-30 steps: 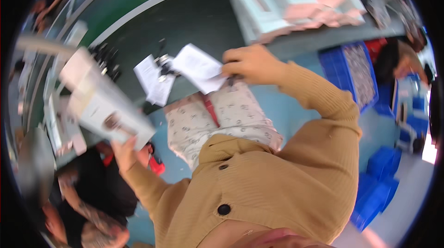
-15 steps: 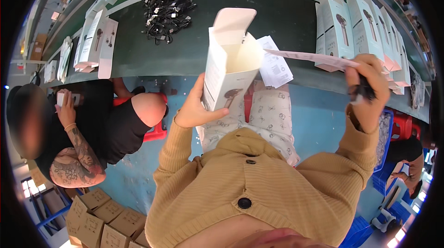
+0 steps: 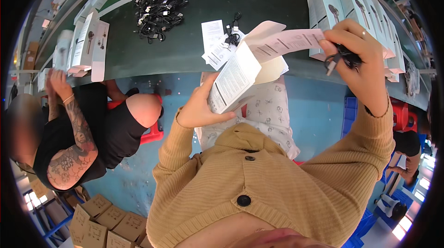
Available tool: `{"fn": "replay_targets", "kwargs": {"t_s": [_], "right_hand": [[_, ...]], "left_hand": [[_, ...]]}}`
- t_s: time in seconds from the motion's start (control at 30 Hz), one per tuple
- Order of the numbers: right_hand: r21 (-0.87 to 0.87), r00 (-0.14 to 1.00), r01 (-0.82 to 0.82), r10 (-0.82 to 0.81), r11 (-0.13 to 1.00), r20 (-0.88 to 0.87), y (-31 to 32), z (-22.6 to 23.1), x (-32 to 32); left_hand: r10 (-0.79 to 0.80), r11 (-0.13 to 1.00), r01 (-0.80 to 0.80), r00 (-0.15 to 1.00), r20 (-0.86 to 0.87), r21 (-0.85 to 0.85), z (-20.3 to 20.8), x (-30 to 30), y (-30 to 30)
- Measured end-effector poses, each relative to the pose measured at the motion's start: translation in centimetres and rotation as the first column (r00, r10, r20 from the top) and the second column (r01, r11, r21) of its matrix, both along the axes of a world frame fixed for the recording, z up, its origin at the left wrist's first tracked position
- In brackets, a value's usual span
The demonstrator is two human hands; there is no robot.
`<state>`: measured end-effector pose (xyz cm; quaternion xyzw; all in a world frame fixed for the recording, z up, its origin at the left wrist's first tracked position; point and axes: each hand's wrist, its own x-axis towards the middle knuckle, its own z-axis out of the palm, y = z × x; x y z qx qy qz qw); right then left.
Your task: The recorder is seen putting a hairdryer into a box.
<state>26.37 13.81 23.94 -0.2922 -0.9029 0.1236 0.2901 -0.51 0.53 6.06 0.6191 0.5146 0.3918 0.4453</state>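
**Open carton and leaflet held above the green bench**

A dark green bench (image 3: pixel 152 49) curves across the top, over a blue floor (image 3: pixel 319 109); the left hand (image 3: pixel 200 107) grips a white carton (image 3: pixel 233 79) just below the bench's near edge, its long axis tilted, open flap pointing up and right; the right hand (image 3: pixel 360 58) is closed on a pale pink leaflet (image 3: pixel 289 42) and a black cable (image 3: pixel 342 58), the leaflet reaching left to the carton's mouth; white boxes (image 3: pixel 351 12) stand along the bench's right end, more boxes (image 3: pixel 85 44) at its left end; a heap of black cables (image 3: pixel 157 10) lies on the bench's middle; brown cartons (image 3: pixel 99 222) sit far below it.
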Motion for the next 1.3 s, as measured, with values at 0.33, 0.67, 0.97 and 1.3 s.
{"fn": "replay_targets", "kwargs": {"t_s": [0.33, 0.67, 0.97, 1.3], "right_hand": [[-0.226, 0.974, -0.225, 0.223, 0.948, -0.038, 0.6, -1.7, -3.1], [-0.594, 0.941, -0.33, 0.305, 0.733, -0.146, 0.1, -0.6, -4.5], [-0.365, 0.898, -0.425, 0.437, 0.829, -0.054, -1.2, -1.4, -6.2], [-0.322, 0.911, -0.41, 0.372, 0.853, -0.176, -0.4, -0.5, -5.3]], "left_hand": [[-0.067, 0.997, 0.071, 0.985, 0.158, -0.02, -0.6, 1.3, 0.0], [-0.06, 0.998, 0.066, 0.968, 0.245, -0.016, -2.1, 3.1, 0.2], [-0.087, 0.994, 0.082, 0.994, 0.064, 0.066, -2.3, 4.4, 0.4], [-0.091, 0.995, 0.097, 0.973, 0.213, -0.02, -4.0, 4.1, 0.3]]}}
